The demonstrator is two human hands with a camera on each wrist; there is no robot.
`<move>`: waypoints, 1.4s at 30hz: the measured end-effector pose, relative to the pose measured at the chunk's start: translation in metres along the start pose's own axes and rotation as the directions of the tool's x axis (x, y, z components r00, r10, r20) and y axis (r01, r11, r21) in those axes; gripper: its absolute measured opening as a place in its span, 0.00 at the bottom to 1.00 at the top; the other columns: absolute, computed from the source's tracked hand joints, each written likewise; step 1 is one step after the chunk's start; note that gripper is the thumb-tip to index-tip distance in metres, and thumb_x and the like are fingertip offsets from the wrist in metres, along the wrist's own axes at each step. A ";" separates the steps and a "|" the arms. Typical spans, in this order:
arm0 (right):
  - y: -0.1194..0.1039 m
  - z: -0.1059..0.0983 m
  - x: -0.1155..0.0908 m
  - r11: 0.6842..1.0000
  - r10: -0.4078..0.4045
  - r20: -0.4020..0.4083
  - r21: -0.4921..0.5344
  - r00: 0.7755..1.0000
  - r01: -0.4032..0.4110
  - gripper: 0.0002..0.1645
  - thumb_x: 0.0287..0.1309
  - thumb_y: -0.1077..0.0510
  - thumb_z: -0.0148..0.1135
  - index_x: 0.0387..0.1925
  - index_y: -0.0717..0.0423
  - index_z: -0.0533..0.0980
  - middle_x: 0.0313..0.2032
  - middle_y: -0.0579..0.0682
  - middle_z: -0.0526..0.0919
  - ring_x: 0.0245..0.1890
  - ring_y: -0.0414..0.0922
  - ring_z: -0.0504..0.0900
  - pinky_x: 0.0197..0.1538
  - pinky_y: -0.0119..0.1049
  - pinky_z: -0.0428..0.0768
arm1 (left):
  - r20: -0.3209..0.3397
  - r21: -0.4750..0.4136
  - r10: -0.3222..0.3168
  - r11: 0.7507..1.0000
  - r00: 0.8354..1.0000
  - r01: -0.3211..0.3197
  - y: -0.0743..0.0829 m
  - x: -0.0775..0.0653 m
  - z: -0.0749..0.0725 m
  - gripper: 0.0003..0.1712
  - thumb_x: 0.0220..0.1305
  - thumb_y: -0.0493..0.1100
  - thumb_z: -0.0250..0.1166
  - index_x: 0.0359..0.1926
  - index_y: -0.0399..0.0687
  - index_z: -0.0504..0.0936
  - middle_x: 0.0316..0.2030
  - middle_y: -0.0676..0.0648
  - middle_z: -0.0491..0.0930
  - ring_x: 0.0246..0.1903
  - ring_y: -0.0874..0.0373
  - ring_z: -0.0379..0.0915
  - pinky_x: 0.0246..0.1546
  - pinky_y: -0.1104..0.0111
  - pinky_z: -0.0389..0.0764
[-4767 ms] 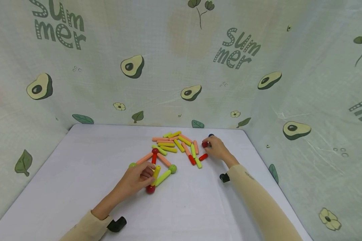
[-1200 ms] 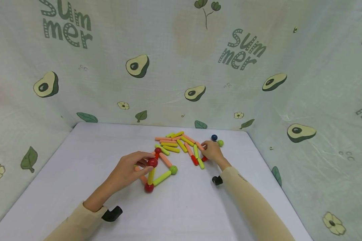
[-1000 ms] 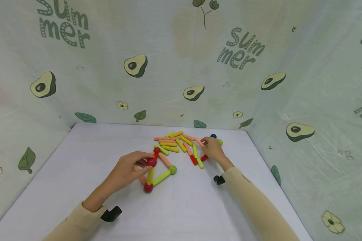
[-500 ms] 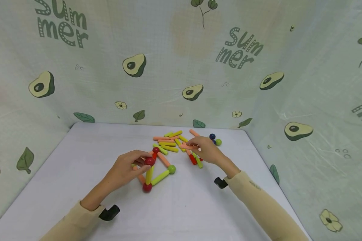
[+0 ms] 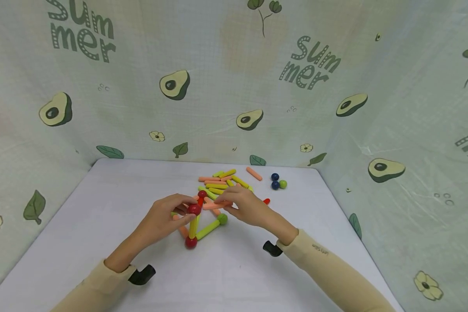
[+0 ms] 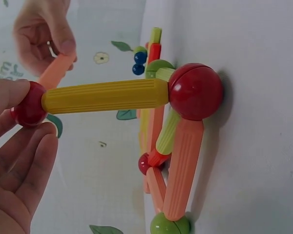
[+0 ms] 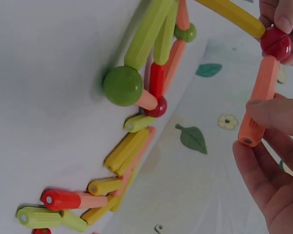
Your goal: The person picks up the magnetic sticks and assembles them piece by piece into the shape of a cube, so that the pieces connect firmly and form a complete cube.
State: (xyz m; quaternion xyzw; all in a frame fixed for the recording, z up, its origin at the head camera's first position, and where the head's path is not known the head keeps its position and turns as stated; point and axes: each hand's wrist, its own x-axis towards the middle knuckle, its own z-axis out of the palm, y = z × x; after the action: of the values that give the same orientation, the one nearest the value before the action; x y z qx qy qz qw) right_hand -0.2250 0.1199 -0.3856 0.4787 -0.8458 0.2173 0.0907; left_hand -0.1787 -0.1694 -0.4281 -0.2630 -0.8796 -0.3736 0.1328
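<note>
My left hand (image 5: 165,219) pinches a red ball (image 6: 30,105) at the top of an upright yellow rod (image 6: 105,96). The rod's foot stands on a lower red ball (image 6: 195,91), a corner of a flat frame of rods and balls on the table. A lime rod (image 5: 208,229) joins that corner to a green ball (image 7: 123,86); another red ball (image 5: 202,194) sits at the frame's far side. Between the thumb and fingers of my right hand (image 5: 249,206) is a salmon-coloured rod (image 7: 260,97), its far end right at the upper red ball.
Loose rods in yellow, salmon and lime, among them a yellow one (image 5: 217,186), lie behind the frame. Farther right are a salmon rod (image 5: 254,173), two dark blue balls (image 5: 275,185) and a loose green ball (image 5: 283,184). Printed cloth (image 5: 203,143) walls the table's back and sides.
The upper red ball, in my right hand at first, came to sit on the yellow rod under my left fingers. My right hand then picked up a salmon rod and carried it left to that ball.
</note>
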 end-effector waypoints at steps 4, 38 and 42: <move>-0.003 0.002 0.004 1.000 -0.015 -0.002 -0.011 1.000 0.015 0.17 0.64 0.65 0.75 0.53 0.53 0.88 0.51 0.45 0.89 0.56 0.45 0.83 0.63 0.44 0.80 | 0.005 0.002 -0.001 1.000 1.000 0.001 0.000 0.000 -0.001 0.25 0.61 0.42 0.81 0.59 0.53 0.85 0.52 0.54 0.85 0.43 0.64 0.85 0.45 0.68 0.88; 0.096 -0.013 -0.036 0.914 0.404 -0.068 -0.019 0.912 -0.406 0.21 0.64 0.65 0.74 0.58 0.58 0.84 0.54 0.54 0.87 0.51 0.53 0.85 0.55 0.49 0.87 | -0.100 0.150 -0.027 0.988 0.995 0.042 0.022 0.013 0.020 0.17 0.61 0.40 0.80 0.50 0.52 0.88 0.45 0.51 0.86 0.40 0.58 0.76 0.39 0.66 0.84; 0.134 -0.015 -0.057 0.819 0.562 -0.080 -0.086 0.823 -0.568 0.22 0.66 0.66 0.72 0.60 0.59 0.83 0.56 0.60 0.85 0.53 0.60 0.83 0.58 0.53 0.84 | -0.108 0.159 -0.021 0.987 0.994 0.038 0.019 0.011 0.019 0.18 0.60 0.40 0.81 0.49 0.53 0.87 0.44 0.52 0.86 0.39 0.58 0.76 0.39 0.66 0.85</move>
State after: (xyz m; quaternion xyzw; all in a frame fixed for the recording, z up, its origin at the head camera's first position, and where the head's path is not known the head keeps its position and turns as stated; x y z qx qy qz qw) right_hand -0.3095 0.2305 -0.4308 0.1954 -0.9573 0.2016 0.0692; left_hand -0.1779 -0.1402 -0.4249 -0.2183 -0.9023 -0.3168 0.1946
